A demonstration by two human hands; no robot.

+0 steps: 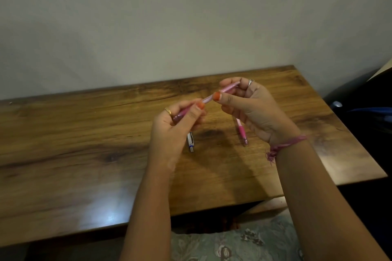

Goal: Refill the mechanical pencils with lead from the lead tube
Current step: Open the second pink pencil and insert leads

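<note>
Both hands hold one pink mechanical pencil (209, 98) above the wooden table (84, 133), slanting up to the right. My left hand (178, 123) grips its lower, darker end. My right hand (244, 104) pinches its upper part between thumb and fingers. A second pink pencil (242, 132) lies on the table under my right hand, partly hidden. A white pencil with a blue ring and metal tip (190, 142) lies under my left hand, mostly hidden. No lead tube shows.
The table stands against a pale wall (191, 17). Its right edge drops beside dark objects (364, 116) on the right. A floral cloth (244, 243) covers my lap at the near edge.
</note>
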